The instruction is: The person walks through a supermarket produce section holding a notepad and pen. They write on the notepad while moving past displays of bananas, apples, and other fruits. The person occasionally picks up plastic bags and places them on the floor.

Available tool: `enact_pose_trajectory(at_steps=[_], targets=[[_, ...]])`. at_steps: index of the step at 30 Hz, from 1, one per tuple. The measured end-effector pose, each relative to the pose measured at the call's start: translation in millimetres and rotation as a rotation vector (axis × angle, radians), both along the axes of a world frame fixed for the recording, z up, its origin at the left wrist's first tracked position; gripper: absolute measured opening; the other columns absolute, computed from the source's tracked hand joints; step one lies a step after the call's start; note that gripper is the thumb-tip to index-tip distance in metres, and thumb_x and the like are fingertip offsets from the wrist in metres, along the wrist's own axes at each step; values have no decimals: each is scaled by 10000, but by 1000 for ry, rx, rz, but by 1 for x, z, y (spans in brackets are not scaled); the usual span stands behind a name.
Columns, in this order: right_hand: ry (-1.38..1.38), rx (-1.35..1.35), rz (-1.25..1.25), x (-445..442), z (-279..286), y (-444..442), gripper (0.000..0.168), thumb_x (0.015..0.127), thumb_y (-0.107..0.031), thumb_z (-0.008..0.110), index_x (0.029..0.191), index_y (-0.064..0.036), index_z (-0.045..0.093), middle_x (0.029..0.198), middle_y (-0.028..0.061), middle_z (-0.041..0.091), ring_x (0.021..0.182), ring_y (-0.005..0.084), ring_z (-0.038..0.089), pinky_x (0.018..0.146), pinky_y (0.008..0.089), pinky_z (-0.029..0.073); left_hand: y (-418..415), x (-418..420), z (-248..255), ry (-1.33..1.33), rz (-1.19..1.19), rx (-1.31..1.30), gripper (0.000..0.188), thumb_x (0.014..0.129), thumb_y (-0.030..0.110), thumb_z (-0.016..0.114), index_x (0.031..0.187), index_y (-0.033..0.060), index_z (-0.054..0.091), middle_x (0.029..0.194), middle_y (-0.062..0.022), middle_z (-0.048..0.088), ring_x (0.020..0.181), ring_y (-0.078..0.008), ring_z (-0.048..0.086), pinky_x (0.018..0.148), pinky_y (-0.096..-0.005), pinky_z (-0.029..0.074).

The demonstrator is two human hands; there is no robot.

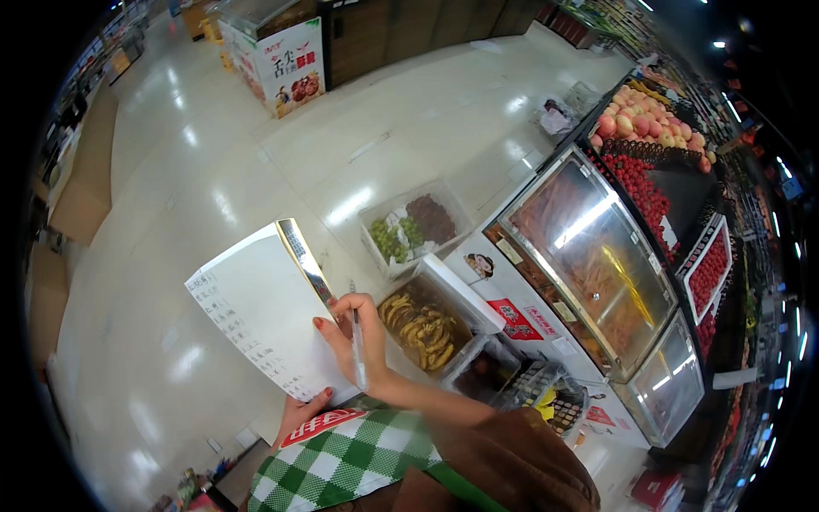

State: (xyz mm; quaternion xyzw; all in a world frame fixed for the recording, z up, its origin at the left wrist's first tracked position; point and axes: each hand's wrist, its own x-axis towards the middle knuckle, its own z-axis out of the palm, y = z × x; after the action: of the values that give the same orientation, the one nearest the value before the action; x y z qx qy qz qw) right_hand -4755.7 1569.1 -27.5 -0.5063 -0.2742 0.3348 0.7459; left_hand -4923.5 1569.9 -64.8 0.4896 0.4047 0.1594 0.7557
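A white paper notepad (269, 313) with handwritten lines along one side lies tilted before me. Its bound edge carries a gold and black strip (306, 257). My left hand (306, 411) grips the pad at its lower edge, thumb on top of the paper and fingers hidden beneath. At the bound edge, my right hand (358, 339) has its thumb on the page and its index finger bent at the strip. A clear pen (357, 349) is held in that same hand, lying across the fingers. A green and white checked apron (345, 457) shows just below the pad.
On the floor stand a crate of green and dark grapes (409, 227), a box of bananas (425, 326) and a basket with a plastic liner (550, 393). A glass-lidded display case (582, 249) borders the right. Beyond it are apples (646, 121). Cardboard boxes (83, 173) line the left.
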Motion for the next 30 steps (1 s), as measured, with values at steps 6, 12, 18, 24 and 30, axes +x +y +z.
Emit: enact_pose_trajectory(at_steps=[6, 12, 18, 24, 30], targets=[[-49, 24, -110, 5, 24, 108, 228, 794, 16, 592, 916, -48, 411, 851, 16, 461, 717, 39, 418, 625, 164, 364, 136, 4, 12, 76, -236, 219, 391, 810, 122, 606, 1144, -35, 477, 1069, -118, 558, 985, -213, 516, 875, -322, 386], [-154, 56, -85, 2, 32, 205, 244, 777, 27, 606, 912, -46, 417, 793, -8, 437, 688, 25, 391, 606, 154, 351, 218, 10, 18, 5, -33, 101, 478, 810, 194, 623, 1183, -39, 436, 1122, -128, 529, 1020, -219, 497, 897, -325, 371], [-191, 49, -221, 17, 24, 261, 233, 783, -15, 614, 924, -53, 433, 649, -19, 442, 568, 39, 378, 491, 189, 326, 289, 27, 23, 60, -244, 119, 459, 804, 185, 629, 1177, -16, 455, 1112, -102, 536, 1040, -207, 485, 914, -332, 350], [-204, -3, -207, 49, 13, 317, 253, 773, 0, 621, 925, -60, 427, 699, -10, 442, 620, 46, 392, 573, 184, 351, 340, 53, 1, 62, -170, 72, 434, 803, 151, 628, 1175, -1, 465, 1094, -81, 549, 1018, -188, 496, 903, -317, 352], [-100, -17, -105, 108, 10, 382, 259, 769, 22, 618, 915, -63, 422, 792, -10, 428, 705, 40, 389, 688, 164, 375, 403, 110, -14, 32, -117, 133, 402, 817, 203, 616, 1130, -19, 493, 1079, -106, 562, 987, -204, 523, 870, -314, 388]])
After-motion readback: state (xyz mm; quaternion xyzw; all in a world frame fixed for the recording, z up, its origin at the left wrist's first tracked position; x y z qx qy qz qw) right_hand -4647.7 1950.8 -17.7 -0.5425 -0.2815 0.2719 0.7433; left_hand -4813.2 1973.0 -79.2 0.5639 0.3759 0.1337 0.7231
